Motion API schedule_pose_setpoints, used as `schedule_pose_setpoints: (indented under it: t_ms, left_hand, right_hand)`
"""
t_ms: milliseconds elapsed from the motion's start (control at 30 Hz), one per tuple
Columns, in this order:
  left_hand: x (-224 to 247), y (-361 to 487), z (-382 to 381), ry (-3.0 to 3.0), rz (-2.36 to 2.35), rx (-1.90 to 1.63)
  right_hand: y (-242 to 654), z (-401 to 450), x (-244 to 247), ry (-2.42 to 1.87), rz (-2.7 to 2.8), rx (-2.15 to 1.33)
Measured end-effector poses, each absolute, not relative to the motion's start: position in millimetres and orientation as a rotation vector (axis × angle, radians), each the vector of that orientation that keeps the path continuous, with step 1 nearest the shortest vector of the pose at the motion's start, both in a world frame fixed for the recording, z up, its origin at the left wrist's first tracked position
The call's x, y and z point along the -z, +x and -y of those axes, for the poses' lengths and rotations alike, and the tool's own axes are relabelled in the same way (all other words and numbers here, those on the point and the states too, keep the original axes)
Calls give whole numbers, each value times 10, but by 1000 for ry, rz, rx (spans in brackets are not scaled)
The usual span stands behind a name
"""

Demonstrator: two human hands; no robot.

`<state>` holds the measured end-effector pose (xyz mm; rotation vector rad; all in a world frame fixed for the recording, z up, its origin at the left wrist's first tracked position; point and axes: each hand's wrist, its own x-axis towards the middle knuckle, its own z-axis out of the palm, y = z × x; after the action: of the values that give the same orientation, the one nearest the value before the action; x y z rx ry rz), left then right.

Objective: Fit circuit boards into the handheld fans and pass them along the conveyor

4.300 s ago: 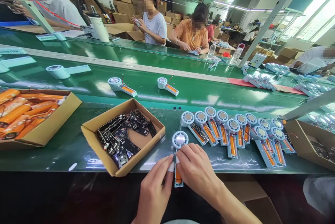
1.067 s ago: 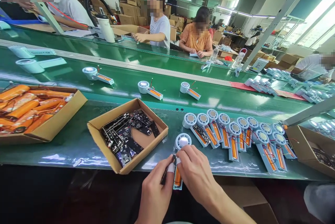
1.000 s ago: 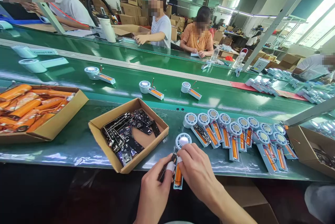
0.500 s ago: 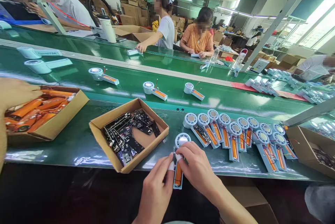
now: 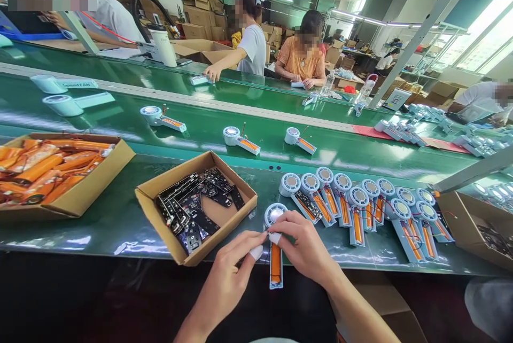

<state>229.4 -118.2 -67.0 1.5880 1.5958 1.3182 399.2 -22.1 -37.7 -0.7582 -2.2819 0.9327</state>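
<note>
A light-blue handheld fan lies at the bench's front edge, its round head pointing away from me and its handle open, showing an orange battery. My left hand comes in from the left with fingertips pinched at the fan's neck. From the right, my right hand meets it there, thumb and fingers closed over the neck just below the head. White covers sit on both thumbs. Whatever the fingertips pinch is too small and hidden to make out. Left of the fan is a cardboard box of black circuit boards.
A cardboard box holds orange batteries at left. Several open fans stand grouped at right, beside another box. More fans lie on the green conveyor. Co-workers sit across it; a metal post slants at right.
My left hand has turned flatter, its thumb drawn away from the fan. My right hand remains at the neck. Fans on the conveyor shifted slightly right. A forearm over the battery box has gone.
</note>
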Motion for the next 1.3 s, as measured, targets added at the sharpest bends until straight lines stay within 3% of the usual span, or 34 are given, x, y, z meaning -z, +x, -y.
schedule_pose_setpoints:
  t_ms: [100, 300, 500, 667, 833, 967, 1133, 1300]
  left_hand:
    - [629, 2361, 1195, 1559, -1637, -1314]
    - [545, 2475, 1288, 1310, -1635, -1256]
    - [728, 2523, 1052, 1171, -1688, -1165]
    - [680, 2575, 996, 947, -1266, -1120]
    - [695, 2669, 1063, 568, -1085, -1381]
    - [720, 2725, 1105, 667, -1269, -1400]
    - [741, 2712, 1146, 827, -1173, -1360]
    - [776, 2634, 1139, 1055, -1427, -1319]
  right_hand:
    - [3994, 271, 314, -854, 2322, -948]
    - [4084, 303, 300, -1106, 1926, -1544]
    - [4088, 291, 405, -902, 1521, -1925]
    - [4090, 397, 381, -695, 1456, -2056]
    - [4149, 410, 321, -725, 1428, -1941]
    - [4128, 411, 287, -819, 1301, -1953]
    - [4085, 437, 286, -835, 883, -2093]
    - [4196, 526, 185, -893, 1380, -1909]
